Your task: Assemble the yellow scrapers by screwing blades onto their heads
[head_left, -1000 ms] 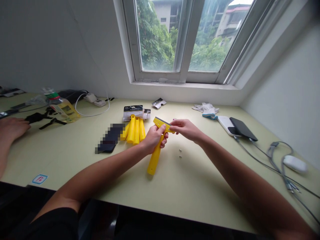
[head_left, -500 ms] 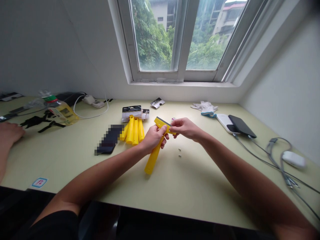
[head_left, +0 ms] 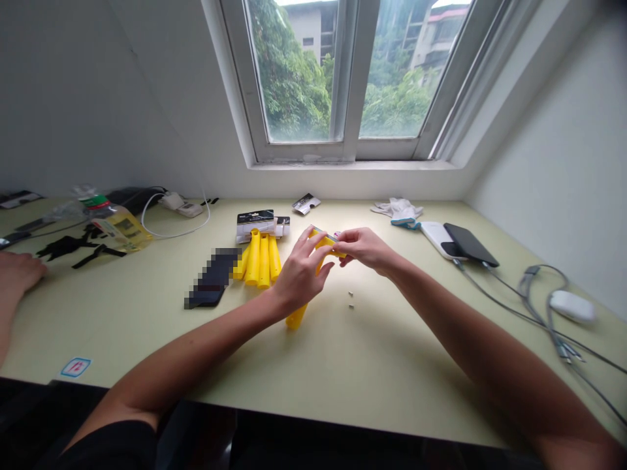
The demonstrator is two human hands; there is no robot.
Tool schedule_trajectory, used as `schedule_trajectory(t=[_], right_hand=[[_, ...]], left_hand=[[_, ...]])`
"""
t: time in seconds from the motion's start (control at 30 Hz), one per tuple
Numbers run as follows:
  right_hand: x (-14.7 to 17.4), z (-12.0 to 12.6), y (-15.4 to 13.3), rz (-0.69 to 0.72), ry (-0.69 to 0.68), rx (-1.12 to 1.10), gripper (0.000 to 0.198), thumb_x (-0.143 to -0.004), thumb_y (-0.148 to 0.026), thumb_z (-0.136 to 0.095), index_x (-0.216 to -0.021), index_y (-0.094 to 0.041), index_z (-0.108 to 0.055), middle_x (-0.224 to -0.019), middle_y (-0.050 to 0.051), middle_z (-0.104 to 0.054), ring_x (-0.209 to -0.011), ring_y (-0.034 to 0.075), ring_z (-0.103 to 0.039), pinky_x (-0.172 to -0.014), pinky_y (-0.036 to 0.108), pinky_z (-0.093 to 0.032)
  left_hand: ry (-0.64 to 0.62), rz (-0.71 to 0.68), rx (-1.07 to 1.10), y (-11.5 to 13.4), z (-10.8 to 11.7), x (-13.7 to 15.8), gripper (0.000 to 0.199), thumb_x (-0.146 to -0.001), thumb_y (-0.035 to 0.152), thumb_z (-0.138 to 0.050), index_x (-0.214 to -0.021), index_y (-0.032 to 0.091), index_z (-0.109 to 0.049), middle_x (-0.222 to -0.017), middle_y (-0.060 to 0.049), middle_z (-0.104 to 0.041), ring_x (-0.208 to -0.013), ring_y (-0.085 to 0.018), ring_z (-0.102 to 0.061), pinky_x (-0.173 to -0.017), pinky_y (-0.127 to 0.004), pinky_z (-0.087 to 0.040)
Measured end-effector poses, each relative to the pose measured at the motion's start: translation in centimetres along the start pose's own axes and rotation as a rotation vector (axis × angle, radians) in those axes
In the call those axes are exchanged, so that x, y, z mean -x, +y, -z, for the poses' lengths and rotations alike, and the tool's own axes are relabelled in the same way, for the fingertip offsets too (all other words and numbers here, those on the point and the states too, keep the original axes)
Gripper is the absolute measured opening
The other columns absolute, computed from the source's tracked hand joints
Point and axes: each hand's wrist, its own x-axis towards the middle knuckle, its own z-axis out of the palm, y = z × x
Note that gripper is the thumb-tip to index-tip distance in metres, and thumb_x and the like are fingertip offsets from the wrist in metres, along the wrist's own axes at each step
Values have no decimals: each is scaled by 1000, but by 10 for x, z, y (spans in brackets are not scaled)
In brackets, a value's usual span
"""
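Note:
A yellow scraper [head_left: 296,318] with a T-shaped head is held above the table, its handle slanting down toward me. My left hand [head_left: 302,271] lies over the head and neck, fingers bent across the head and thumb sticking out to the right; it hides most of the handle. At the head's right end, my right hand [head_left: 365,249] pinches it between thumb and fingers. Two small screws [head_left: 351,300] lie on the table below my right hand. Behind my left wrist rest several yellow scraper handles [head_left: 263,260] beside black-and-white packaging cards [head_left: 255,220].
A dark phone [head_left: 213,281] lies left of the handles. Another person's hand [head_left: 22,271] rests at the left edge, near a bottle of yellow liquid [head_left: 122,225]. Gloves [head_left: 399,210], power banks [head_left: 470,245], cables [head_left: 531,297] and a white case [head_left: 572,305] lie on the right.
My left hand has shifted from gripping the neck with the thumb on top to lying over the head. The scraper has tilted, and its handle end has risen slightly.

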Motion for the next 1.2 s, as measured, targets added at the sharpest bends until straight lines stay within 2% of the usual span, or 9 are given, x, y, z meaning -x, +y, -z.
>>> schedule_trajectory(t=[0.13, 0.27, 0.47, 0.67, 0.9, 1.07, 1.13, 1.2], right_hand=[[-1, -2, 2, 10, -11, -36, 18, -70, -27, -73, -72, -11, -66, -65, 2, -60, -59, 11, -58, -56, 25, -56], [-1, -4, 3, 16, -6, -49, 15, -70, -24, -71, -73, -11, -66, -68, 3, -61, -59, 11, -58, -57, 27, -57], [1, -5, 0, -28, -36, -107, 12, -70, -22, -69, -72, -11, -65, -64, 3, -59, -58, 12, -59, -60, 28, -57], [5, -5, -3, -43, -68, -189, 23, -79, -32, -62, -72, -10, -64, -66, 5, -60, -57, 14, -60, -62, 32, -57], [9, -1, -8, -53, -118, -190, 26, -81, -34, -61, -73, -10, -64, -67, 5, -61, -55, 12, -59, -57, 27, -54], [11, 1, -17, -64, -138, -223, 29, -80, -38, -65, -75, -10, -66, -66, 7, -64, -55, 13, -59, -56, 27, -54], [11, 4, -21, -54, -138, -191, 33, -80, -42, -64, -78, -10, -67, -70, 9, -66, -58, 14, -60, -58, 27, -54], [13, 12, -22, -12, -150, -57, 36, -81, -45, -61, -80, -11, -69, -73, 10, -68, -60, 15, -61, -59, 28, -54]], left_hand=[[53, -80, 22, -7, -8, 2, 35, -85, 8, -54, -119, 15, -59, -123, -13, -62, -131, -28, -46, -104, -48, -46], [90, -135, -4, -9, -8, 1, 29, -87, 8, -53, -114, 12, -62, -120, -15, -65, -127, -28, -50, -102, -43, -49], [41, -146, -66, -9, -5, 0, 25, -89, 10, -50, -108, 12, -66, -121, -15, -65, -129, -28, -48, -101, -42, -50], [-23, -166, -175, -9, -1, 0, 21, -90, 11, -49, -103, 15, -65, -119, -12, -66, -126, -26, -52, -97, -40, -53], [-40, -245, -213, -8, 5, 0, 22, -91, 8, -45, -101, 13, -63, -117, -13, -66, -128, -25, -50, -98, -37, -52], [12, -172, -49, -5, 9, -5, 18, -89, 12, -50, -95, 15, -67, -115, -12, -68, -117, -23, -59, -100, -36, -51], [47, -75, 82, -3, 13, -9, 14, -87, 15, -55, -90, 17, -69, -111, -11, -70, -109, -22, -64, -97, -35, -53], [87, 81, 235, -2, 18, -13, 11, -84, 20, -60, -88, 17, -70, -108, -10, -71, -100, -21, -68, -88, -35, -58]])
